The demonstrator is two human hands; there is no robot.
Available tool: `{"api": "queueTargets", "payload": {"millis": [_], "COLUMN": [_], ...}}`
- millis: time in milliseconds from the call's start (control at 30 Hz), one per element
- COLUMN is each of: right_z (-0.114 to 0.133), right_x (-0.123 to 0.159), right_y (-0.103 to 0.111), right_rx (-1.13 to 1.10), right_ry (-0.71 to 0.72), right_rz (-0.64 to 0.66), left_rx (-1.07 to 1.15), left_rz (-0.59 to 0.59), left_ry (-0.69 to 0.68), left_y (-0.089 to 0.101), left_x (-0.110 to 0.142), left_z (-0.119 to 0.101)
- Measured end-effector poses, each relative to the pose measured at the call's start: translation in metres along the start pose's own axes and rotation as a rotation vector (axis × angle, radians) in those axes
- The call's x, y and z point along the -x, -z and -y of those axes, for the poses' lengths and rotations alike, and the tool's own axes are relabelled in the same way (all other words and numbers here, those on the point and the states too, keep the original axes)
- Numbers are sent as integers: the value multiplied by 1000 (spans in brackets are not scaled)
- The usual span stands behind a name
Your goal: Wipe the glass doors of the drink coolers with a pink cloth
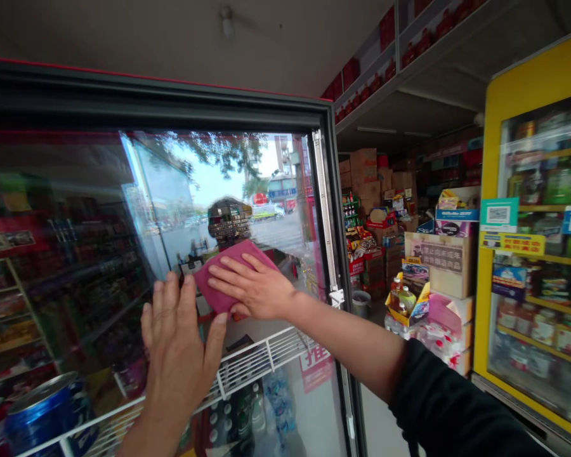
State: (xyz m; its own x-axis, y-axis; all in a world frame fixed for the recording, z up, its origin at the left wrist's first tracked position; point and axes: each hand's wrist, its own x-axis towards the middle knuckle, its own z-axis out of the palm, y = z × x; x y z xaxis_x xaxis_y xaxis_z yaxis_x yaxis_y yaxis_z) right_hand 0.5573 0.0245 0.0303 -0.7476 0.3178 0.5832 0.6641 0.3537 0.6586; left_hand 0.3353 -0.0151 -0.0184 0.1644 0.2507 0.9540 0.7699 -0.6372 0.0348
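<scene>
A pink cloth (214, 282) lies flat against the glass door (276, 235) of a dark-framed drinks fridge. My right hand (250, 285) holds it there under outstretched fingers, the thumb at its lower edge. Lower left of the cloth, my left hand (178, 355) is raised with its fingers up and its thumb spread, holding nothing. Its fingertips are close to the glass; whether they touch it I cannot tell. The pane mirrors a street, trees and a person's head. A white wire shelf (269, 355) runs below the cloth.
A blue can (40, 412) and a partly visible red can stand lower left. Bottles (257, 406) show below the shelf. The metal door edge (327, 222) is right of the cloth. Further right are stacked boxes (440, 260), a grey bin (361, 303) and a yellow fridge (492, 158).
</scene>
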Motion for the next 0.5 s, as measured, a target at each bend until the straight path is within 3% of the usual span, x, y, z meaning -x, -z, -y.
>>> {"api": "queueTargets", "payload": {"millis": [167, 267, 367, 500], "right_z": [-41, -58, -62, -60], "right_x": [57, 71, 52, -11], "right_y": [6, 4, 5, 16], "right_rx": [54, 87, 97, 94], "right_ry": [-408, -647, -796, -863], "right_rz": [-67, -151, -224, -309], "left_rx": [-16, -28, -42, -70], "left_rz": [-14, -33, -55, -48], "left_ry": [11, 11, 25, 37], "left_y": [-11, -14, -17, -21], "left_x": [0, -2, -2, 0], "left_z": [3, 7, 11, 13]}}
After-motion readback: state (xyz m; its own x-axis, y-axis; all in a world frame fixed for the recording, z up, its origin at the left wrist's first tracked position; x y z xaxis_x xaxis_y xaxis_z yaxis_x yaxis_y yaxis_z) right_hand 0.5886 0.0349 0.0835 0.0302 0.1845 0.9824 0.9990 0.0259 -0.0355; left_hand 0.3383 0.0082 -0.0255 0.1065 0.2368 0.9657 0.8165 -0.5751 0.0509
